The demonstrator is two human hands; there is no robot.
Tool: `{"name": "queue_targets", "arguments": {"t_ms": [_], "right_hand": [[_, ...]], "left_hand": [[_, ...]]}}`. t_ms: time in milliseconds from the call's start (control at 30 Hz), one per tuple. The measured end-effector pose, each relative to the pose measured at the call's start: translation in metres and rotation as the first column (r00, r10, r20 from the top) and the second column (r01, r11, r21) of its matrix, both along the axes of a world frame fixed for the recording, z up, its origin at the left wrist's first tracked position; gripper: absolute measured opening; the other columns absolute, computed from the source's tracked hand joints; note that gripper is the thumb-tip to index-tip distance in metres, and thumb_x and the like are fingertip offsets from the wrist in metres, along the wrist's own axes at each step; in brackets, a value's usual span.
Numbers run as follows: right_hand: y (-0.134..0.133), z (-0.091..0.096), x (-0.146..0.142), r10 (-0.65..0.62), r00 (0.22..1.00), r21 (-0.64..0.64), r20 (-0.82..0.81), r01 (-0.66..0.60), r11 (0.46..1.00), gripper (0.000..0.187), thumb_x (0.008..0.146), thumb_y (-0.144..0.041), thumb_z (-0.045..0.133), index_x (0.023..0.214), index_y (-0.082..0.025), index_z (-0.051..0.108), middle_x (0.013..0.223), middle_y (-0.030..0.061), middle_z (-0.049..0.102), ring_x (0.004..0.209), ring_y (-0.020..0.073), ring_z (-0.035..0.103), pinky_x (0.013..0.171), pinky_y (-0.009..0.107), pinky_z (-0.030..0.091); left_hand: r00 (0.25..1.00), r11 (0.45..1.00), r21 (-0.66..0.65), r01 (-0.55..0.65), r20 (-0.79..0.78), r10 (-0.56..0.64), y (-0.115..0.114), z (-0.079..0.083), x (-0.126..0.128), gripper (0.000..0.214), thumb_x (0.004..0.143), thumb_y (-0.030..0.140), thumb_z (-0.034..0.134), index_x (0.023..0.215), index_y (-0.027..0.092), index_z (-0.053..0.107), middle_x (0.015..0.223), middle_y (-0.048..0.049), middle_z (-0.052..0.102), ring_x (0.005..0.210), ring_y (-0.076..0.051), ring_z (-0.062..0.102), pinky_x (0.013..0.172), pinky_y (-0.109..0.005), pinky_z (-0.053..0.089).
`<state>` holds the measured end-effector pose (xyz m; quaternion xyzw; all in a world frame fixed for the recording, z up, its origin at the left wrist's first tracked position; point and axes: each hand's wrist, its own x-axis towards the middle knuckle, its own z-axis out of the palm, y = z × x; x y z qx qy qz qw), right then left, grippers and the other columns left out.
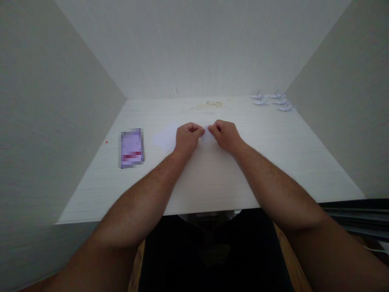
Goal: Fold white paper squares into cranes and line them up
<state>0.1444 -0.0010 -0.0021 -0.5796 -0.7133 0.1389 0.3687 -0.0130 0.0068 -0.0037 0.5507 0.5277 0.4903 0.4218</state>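
A small folded-looking piece of white paper [207, 136] sits between the two hands, over the middle of the worktop [212, 178]. The left hand [190, 136] pinches its left side between thumb and fingers; the right hand [225, 133] pinches its right side the same way. It should handle as very light, thin and easily creased, so a gentle fingertip hold on the edges suits it best; its exact shape is mostly hidden.

Pale paper [164, 136] lies just left of the left hand, with a blurred purple item [131, 148] farther left. Folded paper figures [277, 96] stand at the far right. Walls bound the left, right and far sides; the most room seems to lie on the near side, up to the worktop's near edge.
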Motion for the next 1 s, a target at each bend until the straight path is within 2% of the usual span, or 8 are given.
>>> {"name": "queue_targets", "arguments": {"t_ms": [100, 200, 300, 400, 533, 633, 833, 1000], "right_hand": [[0.0003, 0.0003, -0.0004, -0.010, 0.997, 0.003, 0.074, 0.010, 1.000, 0.042, 0.092, -0.042, 0.049, 0.056, -0.020, 0.045, 0.054, -0.0022, 0.044, 0.056, 0.0118, 0.034, 0.057, 0.030, 0.021], [-0.0007, 0.0017, 0.0006, -0.025, 0.998, -0.008, 0.058, 0.026, 1.000, 0.047, 0.090, -0.046, 0.053, 0.053, -0.020, 0.042, 0.052, -0.0030, 0.039, 0.055, 0.0115, 0.032, 0.056, 0.030, 0.020], [-0.0019, 0.0021, 0.0030, -0.049, 0.998, -0.010, -0.034, 0.048, 0.999, 0.048, 0.087, -0.049, 0.057, 0.052, -0.021, 0.041, 0.051, -0.0037, 0.039, 0.053, 0.0109, 0.033, 0.055, 0.030, 0.022], [-0.0021, 0.0005, 0.0040, -0.065, 0.981, 0.017, -0.185, 0.070, 0.997, 0.037, 0.084, -0.048, 0.061, 0.062, -0.021, 0.049, 0.057, -0.0037, 0.047, 0.056, 0.0111, 0.038, 0.056, 0.028, 0.027], [-0.0020, -0.0023, 0.0020, 0.033, 0.951, -0.025, -0.307, -0.042, 0.999, 0.026, 0.083, -0.042, 0.060, 0.070, -0.020, 0.054, 0.061, -0.0031, 0.052, 0.058, 0.0116, 0.043, 0.056, 0.027, 0.032], [-0.0027, -0.0025, 0.0010, 0.057, 0.955, -0.022, -0.290, -0.067, 0.998, 0.022, 0.082, -0.034, 0.059, 0.066, -0.020, 0.052, 0.060, -0.0030, 0.052, 0.058, 0.0114, 0.042, 0.057, 0.027, 0.033], [-0.0050, -0.0002, 0.0007, 0.108, 0.979, -0.044, -0.175, -0.117, 0.992, 0.019, 0.080, -0.031, 0.060, 0.065, -0.019, 0.057, 0.059, -0.0031, 0.052, 0.057, 0.0108, 0.041, 0.059, 0.028, 0.033], [-0.0067, 0.0009, -0.0006, 0.160, 0.973, -0.036, -0.169, -0.168, 0.985, 0.016, 0.079, -0.029, 0.060, 0.067, -0.018, 0.058, 0.061, -0.0029, 0.054, 0.058, 0.0107, 0.042, 0.058, 0.028, 0.032]], "left_hand": [[1.000, 1.000, 0.006, -0.020, 0.002, 0.020, -0.0014, 0.0014, 0.0007, 0.008, 0.067, 0.024, 0.070, 0.066, 0.017, 0.066, 0.056, 0.0033, 0.057, 0.049, -0.008, 0.043, 0.049, -0.024, 0.035], [1.000, 1.000, 0.008, -0.015, 0.014, 0.015, -0.0020, 0.0036, 0.0004, 0.009, 0.067, 0.024, 0.070, 0.065, 0.017, 0.065, 0.055, 0.0035, 0.056, 0.048, -0.008, 0.042, 0.048, -0.023, 0.034], [0.997, 1.000, 0.010, -0.028, 0.073, 0.027, 0.0002, 0.0046, -0.0016, 0.009, 0.067, 0.023, 0.069, 0.064, 0.017, 0.064, 0.054, 0.0037, 0.055, 0.049, -0.008, 0.043, 0.049, -0.023, 0.035], [0.991, 0.998, 0.031, -0.050, 0.128, 0.046, 0.0030, 0.0043, -0.0036, 0.008, 0.067, 0.022, 0.068, 0.065, 0.017, 0.063, 0.056, 0.0036, 0.055, 0.051, -0.008, 0.043, 0.051, -0.023, 0.036], [0.990, 0.999, 0.033, -0.026, 0.137, 0.022, 0.0030, 0.0021, -0.0029, 0.009, 0.068, 0.023, 0.068, 0.065, 0.018, 0.062, 0.055, 0.0038, 0.054, 0.050, -0.008, 0.042, 0.048, -0.023, 0.033], [0.993, 1.000, 0.010, 0.012, 0.115, -0.013, 0.0016, 0.0004, -0.0015, 0.009, 0.069, 0.023, 0.067, 0.067, 0.018, 0.060, 0.054, 0.0041, 0.052, 0.048, -0.008, 0.040, 0.046, -0.023, 0.030], [0.986, 0.986, 0.085, 0.142, 0.080, -0.148, 0.0019, -0.0011, -0.0026, 0.011, 0.068, 0.025, 0.071, 0.071, 0.017, 0.063, 0.067, 0.0008, 0.063, 0.061, -0.010, 0.053, 0.059, -0.023, 0.041], [0.995, 0.995, 0.065, 0.070, 0.070, -0.074, 0.0025, -0.0024, -0.0020, 0.008, 0.070, 0.023, 0.068, 0.066, 0.016, 0.065, 0.062, 0.0016, 0.060, 0.059, -0.010, 0.050, 0.057, -0.024, 0.039]]}}
